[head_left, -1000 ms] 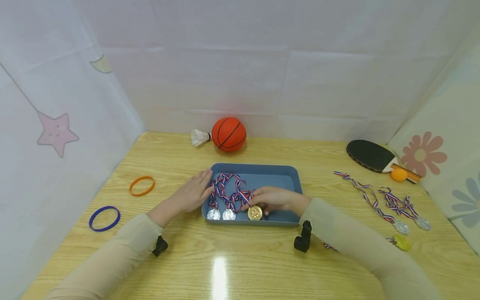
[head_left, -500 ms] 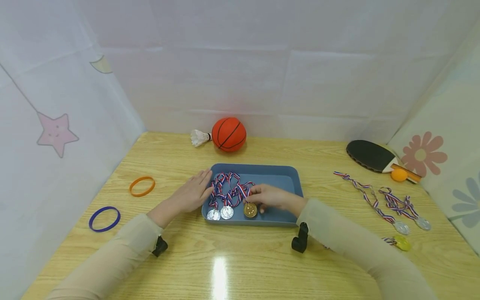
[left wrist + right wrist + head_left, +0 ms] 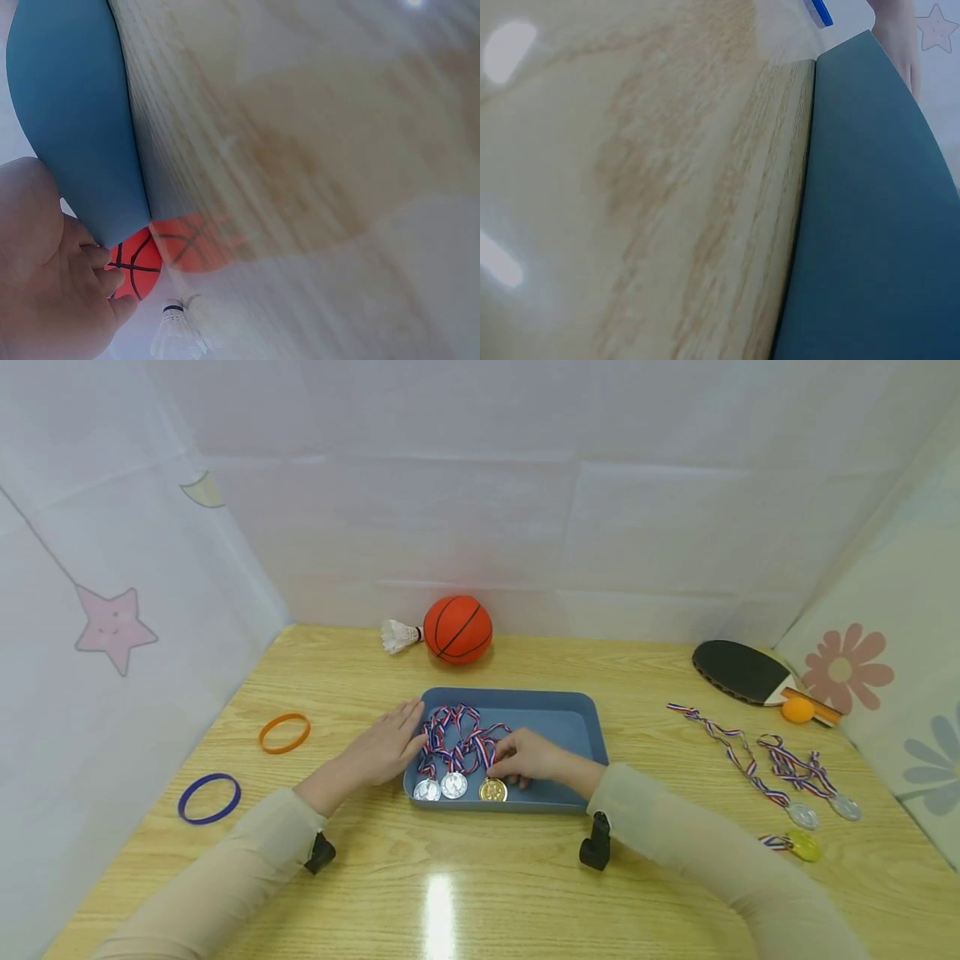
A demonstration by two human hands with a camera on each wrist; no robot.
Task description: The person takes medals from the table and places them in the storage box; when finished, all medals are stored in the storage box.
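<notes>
A blue-grey tray (image 3: 558, 722) sits mid-table, holding two silver medals (image 3: 453, 785) and a gold medal (image 3: 492, 790) lined up along its near wall. Their red, white and blue ribbons (image 3: 450, 739) are bunched in the left half. My right hand (image 3: 528, 756) is inside the tray, pinching the gold medal at its top where the ribbon joins. With fingers extended, my left hand (image 3: 382, 745) rests against the tray's left side; the left wrist view has that hand (image 3: 52, 285) against the tray wall (image 3: 75, 112). The right wrist view hides my right hand behind the tray wall (image 3: 877, 210).
Behind the tray are an orange basketball (image 3: 458, 629) and a shuttlecock (image 3: 400, 635). Orange (image 3: 284, 733) and blue (image 3: 209, 798) wristbands lie left. On the right are a table tennis bat (image 3: 738, 671), an orange ball (image 3: 798, 709), two silver medals (image 3: 804, 815) and a yellow medal (image 3: 804, 846).
My right hand has moved a little left with the gold medal, which now lies closer to the silver ones. The second silver medal has shifted slightly left. My left hand has stayed put.
</notes>
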